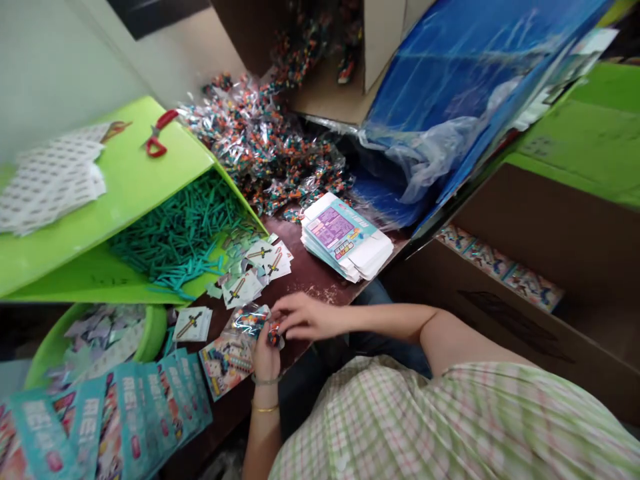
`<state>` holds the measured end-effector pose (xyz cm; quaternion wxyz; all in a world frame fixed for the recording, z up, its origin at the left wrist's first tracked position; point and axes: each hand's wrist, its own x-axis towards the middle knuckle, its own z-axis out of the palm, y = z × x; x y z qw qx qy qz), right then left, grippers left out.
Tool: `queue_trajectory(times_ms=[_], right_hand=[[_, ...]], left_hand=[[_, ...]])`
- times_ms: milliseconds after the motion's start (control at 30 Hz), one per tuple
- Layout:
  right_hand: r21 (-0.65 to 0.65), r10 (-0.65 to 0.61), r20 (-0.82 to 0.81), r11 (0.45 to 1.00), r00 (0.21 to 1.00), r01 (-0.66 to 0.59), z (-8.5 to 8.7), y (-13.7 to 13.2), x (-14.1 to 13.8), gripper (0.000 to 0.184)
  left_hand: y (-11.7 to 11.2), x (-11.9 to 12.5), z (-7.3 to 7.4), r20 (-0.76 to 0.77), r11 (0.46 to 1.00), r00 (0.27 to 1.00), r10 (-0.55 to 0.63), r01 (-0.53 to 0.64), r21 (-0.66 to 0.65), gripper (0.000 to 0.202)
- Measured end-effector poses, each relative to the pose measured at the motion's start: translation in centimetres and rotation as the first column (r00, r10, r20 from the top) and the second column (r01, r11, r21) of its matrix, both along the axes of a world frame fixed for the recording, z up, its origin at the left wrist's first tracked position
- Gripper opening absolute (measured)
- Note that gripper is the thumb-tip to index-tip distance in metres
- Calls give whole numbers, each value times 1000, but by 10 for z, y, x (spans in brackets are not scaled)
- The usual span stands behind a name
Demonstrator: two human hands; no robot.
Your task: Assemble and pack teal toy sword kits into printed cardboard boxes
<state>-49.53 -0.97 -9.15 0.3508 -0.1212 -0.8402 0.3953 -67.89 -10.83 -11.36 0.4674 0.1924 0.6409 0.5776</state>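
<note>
Between both hands [287, 327] lies a clear packet [250, 320].

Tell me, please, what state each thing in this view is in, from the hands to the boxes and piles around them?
Left hand: gripping a clear packet of small bricks.
Right hand: fingers pinching the same packet.
Flat printed cartons: unfolded, stacked.
Red scissors: closed, lying on the green lid.
Teal toy swords: loose heap.
Sword cards: scattered.
Cardboard box: open, packets spilling out.
</note>
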Motion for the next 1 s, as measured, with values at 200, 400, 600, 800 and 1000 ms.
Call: queue_trajectory(times_ms=[200,400,600,800,1000], right_hand=[[-125,-816,267,499,513,858,-14,254,114,34],[-29,-784,594,202,180,979,-51,372,192,39],[29,-726,685,103,56,994,-66,426,198,51],[69,-692,718,173,72,982,-41,432,173,47],[265,-787,617,205,-2,942,11,374,196,24]], left_hand=[[21,56,-9,78,983,989,-125,135,-128,40],[26,83,-43,-413,984,893,-177,145,-107,53],[25,74,-60,-499,976,843,-200,126,-178,64],[21,82,-60,-430,966,881,-197,99,-240,67],[23,90,-54,-352,994,932,-90,62,-88,56]])
